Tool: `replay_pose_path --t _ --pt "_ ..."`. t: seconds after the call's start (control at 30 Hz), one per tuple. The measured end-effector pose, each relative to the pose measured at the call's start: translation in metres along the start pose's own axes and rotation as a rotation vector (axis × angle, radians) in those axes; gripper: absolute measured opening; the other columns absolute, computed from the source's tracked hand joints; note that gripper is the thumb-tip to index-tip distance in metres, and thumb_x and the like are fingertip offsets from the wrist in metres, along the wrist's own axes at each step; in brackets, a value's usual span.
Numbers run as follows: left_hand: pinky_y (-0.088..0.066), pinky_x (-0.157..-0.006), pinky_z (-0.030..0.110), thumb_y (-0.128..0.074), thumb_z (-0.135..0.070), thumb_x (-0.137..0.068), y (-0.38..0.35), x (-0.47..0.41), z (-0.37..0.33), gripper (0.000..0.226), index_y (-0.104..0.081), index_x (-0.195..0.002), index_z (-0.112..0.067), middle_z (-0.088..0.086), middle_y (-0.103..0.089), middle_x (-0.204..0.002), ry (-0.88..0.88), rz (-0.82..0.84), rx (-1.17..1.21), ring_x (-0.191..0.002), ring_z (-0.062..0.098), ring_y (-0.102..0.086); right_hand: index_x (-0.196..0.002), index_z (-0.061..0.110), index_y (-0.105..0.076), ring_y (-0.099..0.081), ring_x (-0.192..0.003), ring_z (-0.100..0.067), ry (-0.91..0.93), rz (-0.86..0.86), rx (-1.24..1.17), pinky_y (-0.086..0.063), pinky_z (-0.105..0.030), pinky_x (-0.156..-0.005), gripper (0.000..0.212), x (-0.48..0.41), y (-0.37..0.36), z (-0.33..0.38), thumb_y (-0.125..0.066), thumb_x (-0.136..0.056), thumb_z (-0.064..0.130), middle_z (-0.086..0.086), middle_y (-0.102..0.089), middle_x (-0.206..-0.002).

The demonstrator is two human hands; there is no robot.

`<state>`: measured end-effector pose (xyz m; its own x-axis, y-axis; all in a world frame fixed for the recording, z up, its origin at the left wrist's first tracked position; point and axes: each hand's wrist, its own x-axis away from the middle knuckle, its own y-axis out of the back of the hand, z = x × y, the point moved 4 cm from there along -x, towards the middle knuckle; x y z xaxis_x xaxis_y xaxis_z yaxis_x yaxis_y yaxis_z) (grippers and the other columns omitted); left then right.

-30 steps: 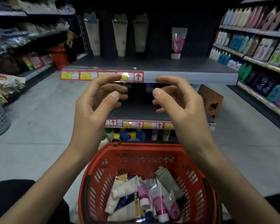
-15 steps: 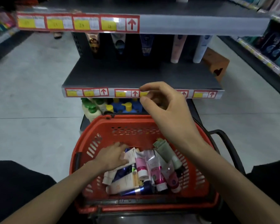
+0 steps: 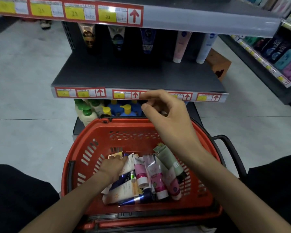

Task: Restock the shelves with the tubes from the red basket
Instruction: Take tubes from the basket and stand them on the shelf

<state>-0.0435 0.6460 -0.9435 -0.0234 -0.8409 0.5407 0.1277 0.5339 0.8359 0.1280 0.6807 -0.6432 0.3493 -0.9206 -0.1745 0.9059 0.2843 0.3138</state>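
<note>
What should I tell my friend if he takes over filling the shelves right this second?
Left hand: down in the red basket, fingers on the pile of tubes at its left side. Whether it grips one cannot be seen.
Right hand: above the basket, loosely curled, holding nothing.
Things: the pile lies in the basket. A row of five tubes stands at the back of the middle shelf; the shelf's front is bare.
Done: no tube is lifted out yet.
Left: take the tubes out and stand them on the shelves, probably nearly the whole job.
</note>
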Motion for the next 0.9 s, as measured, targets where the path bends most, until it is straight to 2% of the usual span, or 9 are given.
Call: replay_pose_path --t 0.13,0.27,0.37,0.4,0.47,0.6,0.73,0.83,0.9 --pt "-0.049 -0.082 0.039 -0.064 -0.018 -0.090 0.007 0.005 -0.004 0.073 -0.028 -0.154 -0.014 0.011 -0.063 -0.127 0.022 -0.009 -0.048 -0.114 0.032 -0.063 -0.111 0.025 -0.071 -0.060 -0.085 -0.003 0.008 0.017 -0.009 -0.050 -0.017 -0.078 0.019 0.002 -0.002 0.003 -0.063 -0.098 0.014 0.007 -0.066 -0.095" --pt "-0.048 -0.086 0.035 -0.070 -0.026 -0.086 0.036 0.032 0.006 0.038 -0.052 -0.118 -0.019 0.005 -0.063 -0.125 0.027 0.103 0.085 -0.114 0.026 -0.061 -0.109 0.028 -0.071 -0.062 -0.087 -0.005 0.003 0.002 -0.001 -0.051 -0.016 -0.076 0.019 0.003 0.009 0.004 -0.063 -0.098 0.015 0.007 -0.067 -0.094" --pt "-0.049 -0.074 0.030 -0.082 -0.031 -0.075 0.070 0.055 0.029 0.033 -0.061 -0.100 -0.022 0.002 -0.069 -0.106 0.019 0.126 0.488 -0.099 0.021 -0.066 -0.107 0.028 -0.071 -0.064 -0.087 -0.016 -0.002 -0.019 0.002 -0.055 -0.025 -0.076 0.019 0.000 0.016 0.003 -0.063 -0.098 0.014 0.001 -0.068 -0.093" --pt "-0.054 -0.074 0.032 -0.084 -0.028 -0.073 0.083 0.065 0.037 0.032 -0.066 -0.098 -0.021 0.000 -0.072 -0.102 -0.005 0.121 0.683 -0.096 0.020 -0.069 -0.106 0.028 -0.071 -0.064 -0.086 -0.018 0.001 -0.023 0.003 -0.054 -0.026 -0.075 0.019 -0.001 0.016 0.004 -0.063 -0.098 0.013 0.000 -0.068 -0.092" --pt "-0.060 -0.086 0.038 -0.083 -0.018 -0.074 0.115 0.095 0.051 0.039 -0.072 -0.111 -0.022 -0.001 -0.077 -0.105 -0.059 0.090 1.030 -0.099 0.020 -0.073 -0.106 0.027 -0.070 -0.063 -0.083 -0.018 0.006 -0.032 0.002 -0.053 -0.026 -0.072 0.020 -0.003 0.014 0.006 -0.062 -0.097 0.012 -0.001 -0.068 -0.090" --pt "-0.058 -0.091 0.036 -0.068 -0.006 -0.083 0.190 0.161 0.068 0.052 -0.064 -0.131 -0.025 0.003 -0.076 -0.117 -0.235 -0.084 1.389 -0.108 0.022 -0.072 -0.112 0.028 -0.064 -0.059 -0.074 -0.004 -0.020 -0.037 0.048 -0.051 -0.020 -0.068 0.022 -0.014 -0.001 0.016 -0.069 -0.093 0.019 0.002 -0.063 -0.091" --pt "-0.059 -0.081 0.029 -0.057 -0.010 -0.074 0.256 0.197 0.097 0.055 -0.068 -0.127 -0.018 0.007 -0.075 -0.117 -0.321 -0.400 1.549 -0.108 0.024 -0.072 -0.126 0.033 -0.056 -0.064 -0.081 -0.008 -0.021 0.054 0.111 -0.058 -0.032 -0.075 0.046 -0.039 -0.032 0.049 -0.075 -0.085 0.044 0.005 -0.061 -0.100" --pt "-0.060 -0.083 0.033 -0.058 -0.016 -0.071 0.307 0.209 0.120 0.046 -0.077 -0.112 -0.023 0.009 -0.076 -0.113 -0.386 -0.603 1.602 -0.104 0.025 -0.073 -0.122 0.035 -0.064 -0.069 -0.086 -0.016 0.021 0.123 -0.039 -0.061 -0.043 -0.077 0.034 -0.070 -0.054 0.091 -0.073 -0.090 0.040 0.001 -0.067 -0.097" --pt "-0.057 -0.091 0.043 -0.055 -0.017 -0.069 0.339 0.212 0.139 0.047 -0.078 -0.109 -0.023 0.010 -0.076 -0.112 -0.386 -0.735 1.609 -0.107 0.029 -0.071 -0.117 0.031 -0.068 -0.072 -0.086 -0.022 0.060 0.122 -0.163 -0.062 -0.048 -0.074 0.024 -0.096 -0.063 0.123 -0.071 -0.093 0.029 -0.005 -0.072 -0.093"
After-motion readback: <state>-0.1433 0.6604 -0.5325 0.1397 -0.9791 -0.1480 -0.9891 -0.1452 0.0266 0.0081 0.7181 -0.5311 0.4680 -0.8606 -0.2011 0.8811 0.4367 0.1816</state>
